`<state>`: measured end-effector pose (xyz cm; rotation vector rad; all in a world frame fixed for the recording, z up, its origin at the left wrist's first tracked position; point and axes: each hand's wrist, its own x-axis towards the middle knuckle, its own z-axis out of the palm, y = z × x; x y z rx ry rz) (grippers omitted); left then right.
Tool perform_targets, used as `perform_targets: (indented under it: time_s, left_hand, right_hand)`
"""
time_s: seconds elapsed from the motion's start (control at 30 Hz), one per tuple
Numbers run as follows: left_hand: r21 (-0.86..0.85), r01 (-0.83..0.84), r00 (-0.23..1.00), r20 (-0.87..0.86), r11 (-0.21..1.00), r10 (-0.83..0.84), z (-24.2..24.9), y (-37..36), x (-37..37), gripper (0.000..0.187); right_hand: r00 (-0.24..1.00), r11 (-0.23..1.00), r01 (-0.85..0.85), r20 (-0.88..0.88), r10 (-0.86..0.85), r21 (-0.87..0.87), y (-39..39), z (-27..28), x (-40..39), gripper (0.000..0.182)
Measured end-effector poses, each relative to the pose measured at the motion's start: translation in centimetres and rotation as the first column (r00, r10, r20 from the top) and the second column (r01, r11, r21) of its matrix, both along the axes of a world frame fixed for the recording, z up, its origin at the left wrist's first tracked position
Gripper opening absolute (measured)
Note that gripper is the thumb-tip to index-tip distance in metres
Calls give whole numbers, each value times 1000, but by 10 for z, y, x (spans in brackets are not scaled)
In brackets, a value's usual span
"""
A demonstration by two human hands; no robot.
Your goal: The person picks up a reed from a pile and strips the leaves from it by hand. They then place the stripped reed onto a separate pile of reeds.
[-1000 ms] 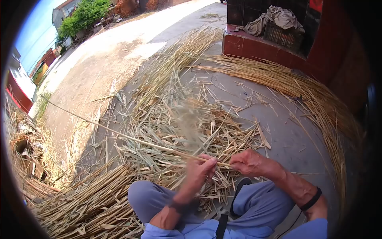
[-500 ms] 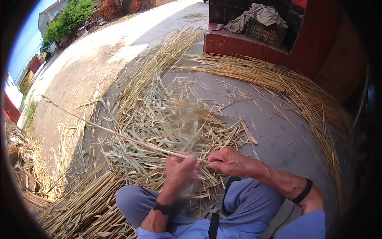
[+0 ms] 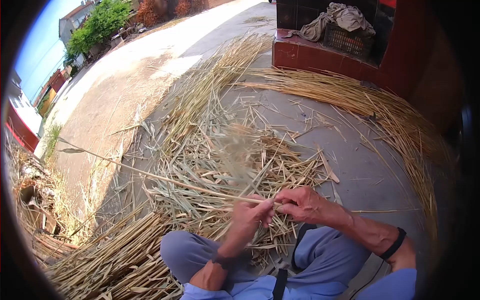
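— Holding what, exactly?

— A long reed stalk (image 3: 165, 178), thin and pale. The right hand (image 3: 305, 204) is closed around its near end, fingers curled over it. The left hand (image 3: 250, 216) touches the same stalk just beside the right one; its fingers are bent about the stem, though blur there means I cannot tell how firmly they close.

— And the stalk's position?

— It runs from the two hands out to the left and away, raised above the litter, its far tip over the bare ground near the roadside (a leaf hangs close to that tip).

— Surroundings?

— A heap of stripped leaves and husks (image 3: 235, 160) lies directly ahead of the hands. A bundle of stalks (image 3: 107, 255) lies beside the person's left knee. Another long swath of reeds (image 3: 380, 107) curves along the right side. Beyond it stands a red tiled ledge (image 3: 320, 55) carrying a dark crate (image 3: 350, 42) with crumpled cloth (image 3: 345, 17) on top. The person sits with knees apart in blue-grey trousers (image 3: 330, 260), a dark band on each wrist.
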<state>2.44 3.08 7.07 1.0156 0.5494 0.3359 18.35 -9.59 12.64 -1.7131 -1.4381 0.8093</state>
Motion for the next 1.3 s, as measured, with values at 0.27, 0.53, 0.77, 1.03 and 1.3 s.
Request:
perform_targets:
  time_s: [0.27, 0.53, 0.77, 1.03, 1.3]
  left_hand:
    - [-70, -357, 930, 73, 932, 361, 7, 35, -17, 12]
    - [38, 64, 998, 17, 997, -65, 11, 6, -1, 15]
    - [66, 21, 999, 33, 998, -23, 18, 15, -8, 15]
    - [12, 18, 998, 55, 1000, -19, 17, 7, -1, 13]
    - [-14, -43, 989, 137, 999, 45, 20, 18, -4, 10]
  right_hand:
    - [997, 972, -54, -68, 39, -227, -12, -18, 34, 21]
    - [997, 997, -79, 21, 80, -23, 0, -15, 9, 19]
    - [997, 996, -61, 35, 63, -58, -4, -19, 10, 18]
    - [994, 999, -8, -111, 3, -51, 0, -13, 3, 13]
    - [776, 867, 497, -467, -425, 38, -5, 10, 45, 22]
